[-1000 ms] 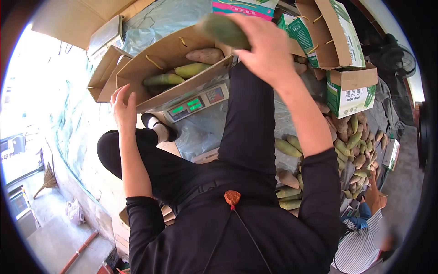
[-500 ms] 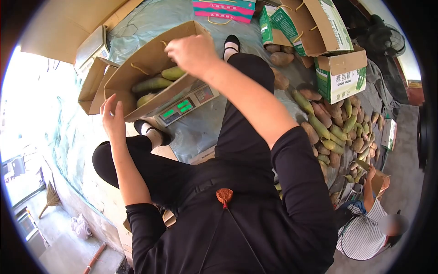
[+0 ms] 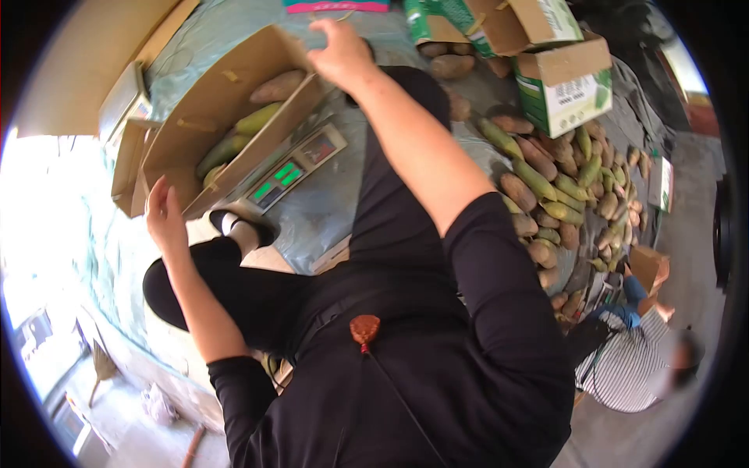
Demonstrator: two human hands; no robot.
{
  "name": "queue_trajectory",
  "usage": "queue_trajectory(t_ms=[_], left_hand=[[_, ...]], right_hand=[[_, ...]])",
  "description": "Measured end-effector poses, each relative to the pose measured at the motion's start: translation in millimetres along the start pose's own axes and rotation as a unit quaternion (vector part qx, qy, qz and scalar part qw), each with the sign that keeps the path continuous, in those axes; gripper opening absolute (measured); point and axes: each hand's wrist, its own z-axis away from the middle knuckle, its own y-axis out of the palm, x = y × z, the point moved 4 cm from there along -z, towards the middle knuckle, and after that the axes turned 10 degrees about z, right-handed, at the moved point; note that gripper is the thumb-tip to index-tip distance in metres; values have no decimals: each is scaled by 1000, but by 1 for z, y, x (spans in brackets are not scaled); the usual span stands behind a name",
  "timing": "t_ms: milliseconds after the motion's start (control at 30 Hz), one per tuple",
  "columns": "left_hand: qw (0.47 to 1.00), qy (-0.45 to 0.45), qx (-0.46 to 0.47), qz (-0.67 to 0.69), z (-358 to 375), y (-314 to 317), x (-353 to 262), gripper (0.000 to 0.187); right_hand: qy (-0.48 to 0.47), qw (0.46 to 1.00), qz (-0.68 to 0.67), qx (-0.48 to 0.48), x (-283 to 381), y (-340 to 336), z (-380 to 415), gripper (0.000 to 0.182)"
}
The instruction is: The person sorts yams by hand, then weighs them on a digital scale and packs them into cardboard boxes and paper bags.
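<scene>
An open cardboard box (image 3: 183, 129) sits tilted on a digital scale (image 3: 290, 168) with green lit digits. Inside lie several long green and brown root vegetables (image 3: 253, 117). My right hand (image 3: 341, 53) hovers at the box's far right corner with loosely spread fingers and nothing in it. Beside the box's near left corner is my left hand (image 3: 164, 214), fingers extended, empty; contact with the cardboard is unclear. My black-clad legs stretch out beside the scale.
A heap of the same vegetables (image 3: 562, 195) covers the floor at right. Green-printed cartons (image 3: 566, 86) stand behind it. Another person in a striped shirt (image 3: 632, 366) crouches at lower right. Flattened cardboard (image 3: 125, 101) lies left of the box on a plastic sheet.
My right hand dropped the green vegetable it carried into the box, then drew back to the box's far corner. My left hand stayed by the box's near corner.
</scene>
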Motion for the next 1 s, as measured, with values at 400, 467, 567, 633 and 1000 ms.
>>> queue_trajectory(t_ms=[400, 467, 567, 633, 1000], left_hand=[[943, 157, 251, -155, -2, 48, -49, 20], [963, 85, 246, -71, -8, 55, -54, 16], [964, -4, 255, -81, -29, 59, -56, 17], [963, -15, 252, 96, -57, 62, 2, 18], [916, -82, 392, 14, -42, 129, -36, 23]], right_hand=[[83, 993, -47, 66, -2, 15, 3, 46], [89, 993, -32, 66, -1, 18, 3, 44], [84, 994, -30, 61, -1, 24, 2, 42], [87, 994, -21, 64, 3, 22, 4, 41], [105, 992, -20, 62, 10, 25, 0, 40]])
